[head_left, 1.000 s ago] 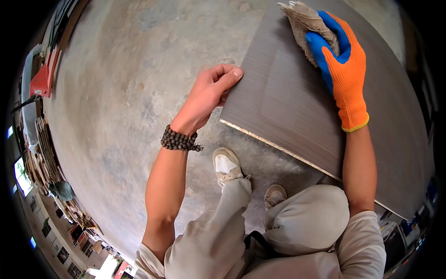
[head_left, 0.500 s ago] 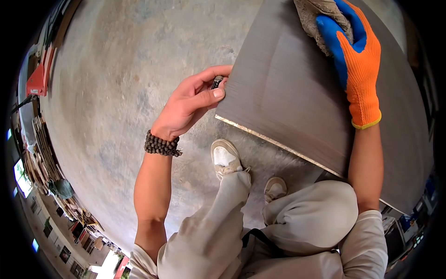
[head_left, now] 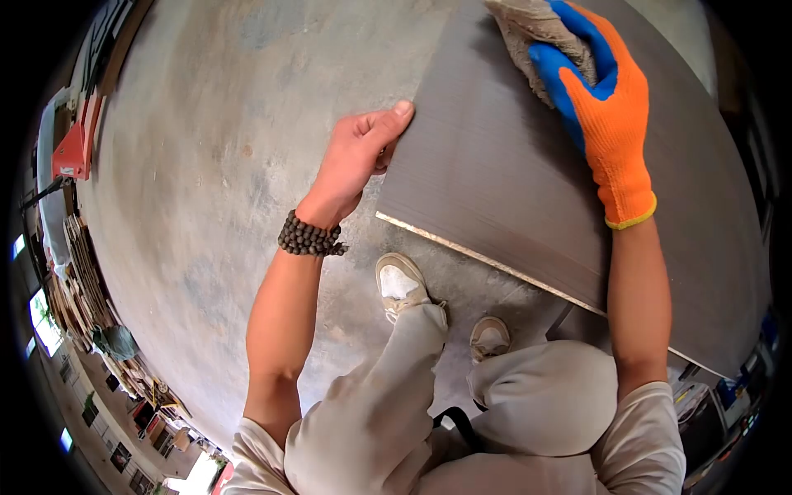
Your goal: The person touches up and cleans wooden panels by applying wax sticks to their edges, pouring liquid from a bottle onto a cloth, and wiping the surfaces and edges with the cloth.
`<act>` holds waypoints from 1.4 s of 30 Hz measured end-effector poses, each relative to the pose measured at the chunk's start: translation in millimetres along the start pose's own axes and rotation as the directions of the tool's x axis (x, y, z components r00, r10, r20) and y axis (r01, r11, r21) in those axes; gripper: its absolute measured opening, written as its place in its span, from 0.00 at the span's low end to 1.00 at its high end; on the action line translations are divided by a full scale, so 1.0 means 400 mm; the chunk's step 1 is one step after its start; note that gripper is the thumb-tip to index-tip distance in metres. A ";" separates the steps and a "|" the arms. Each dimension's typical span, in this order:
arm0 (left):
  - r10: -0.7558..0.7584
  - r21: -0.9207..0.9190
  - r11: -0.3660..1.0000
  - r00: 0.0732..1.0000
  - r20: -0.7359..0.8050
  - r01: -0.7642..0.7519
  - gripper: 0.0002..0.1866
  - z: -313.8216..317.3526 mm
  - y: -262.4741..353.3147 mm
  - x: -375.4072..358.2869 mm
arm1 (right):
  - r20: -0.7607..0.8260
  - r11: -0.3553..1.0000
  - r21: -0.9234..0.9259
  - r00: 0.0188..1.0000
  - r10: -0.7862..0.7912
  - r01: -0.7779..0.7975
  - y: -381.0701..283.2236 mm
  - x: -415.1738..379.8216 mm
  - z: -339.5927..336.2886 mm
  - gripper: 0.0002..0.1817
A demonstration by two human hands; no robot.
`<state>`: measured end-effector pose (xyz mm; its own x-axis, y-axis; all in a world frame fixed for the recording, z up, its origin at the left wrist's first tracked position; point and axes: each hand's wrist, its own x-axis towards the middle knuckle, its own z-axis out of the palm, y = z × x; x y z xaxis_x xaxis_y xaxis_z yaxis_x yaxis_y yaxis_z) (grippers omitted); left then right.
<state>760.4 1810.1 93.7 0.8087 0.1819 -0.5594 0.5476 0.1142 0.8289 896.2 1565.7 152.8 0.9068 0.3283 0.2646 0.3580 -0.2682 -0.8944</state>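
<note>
A brownish-grey rag (head_left: 518, 43) is bunched under my right hand (head_left: 612, 115), which wears an orange knit glove with blue-coated fingers. The rag rests on a large dark grey board (head_left: 487, 173), whose front cut edge shows pale, speckled core. At the board's left edge is my bare left hand (head_left: 356, 157), with dark beads round the wrist. Its thumb lies along that edge and its fingers are curled in. Whatever those fingers hold is hidden from view.
Concrete floor (head_left: 206, 206) spreads out to the left. My shoes (head_left: 400, 280) stand near the board's front corner. Farther left are a red metal piece (head_left: 73, 153) and stacked boards (head_left: 82, 280). Assorted items (head_left: 701, 408) sit at the lower right.
My left hand has moved up and right, its thumb now on the board's edge; the small dark object seen in it earlier is hidden. My right hand and the rag have shifted left.
</note>
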 end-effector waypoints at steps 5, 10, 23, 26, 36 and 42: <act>-0.200 -0.028 0.980 0.961 -0.192 0.199 0.22 -0.038 0.069 -0.114 | -0.096 0.956 0.276 0.987 0.127 -0.096 0.012 -0.017 -0.056 0.25; -0.096 0.060 0.992 0.976 -0.196 0.110 0.12 -0.007 0.252 -0.480 | 0.167 0.444 0.642 0.680 0.714 -0.624 -0.335 -0.269 -0.271 0.24; -0.140 0.402 0.694 0.436 0.889 -0.598 0.19 0.886 0.849 -1.293 | -0.139 0.116 0.989 0.282 0.949 0.097 -1.400 -0.880 -0.927 0.26; -0.197 0.270 0.579 0.189 0.962 -0.769 0.14 1.105 0.921 -1.483 | -0.211 0.091 0.931 0.317 0.925 0.354 -1.516 -1.066 -1.057 0.29; -0.355 0.117 0.475 -0.068 0.932 -0.872 0.16 1.728 0.705 -2.084 | -0.577 0.514 0.787 0.111 0.809 0.343 -1.671 -1.744 -1.428 0.19; -0.627 0.560 0.610 0.092 0.774 -0.561 0.14 2.106 0.601 -2.241 | -0.513 0.525 0.445 -0.274 0.813 0.725 -1.727 -2.019 -1.642 0.22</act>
<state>348.1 852.0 788.3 -0.1030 -0.8107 -0.5764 0.0005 -0.5795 0.8150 62.8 890.8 793.9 0.1566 -0.7728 -0.6150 0.7464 0.5004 -0.4388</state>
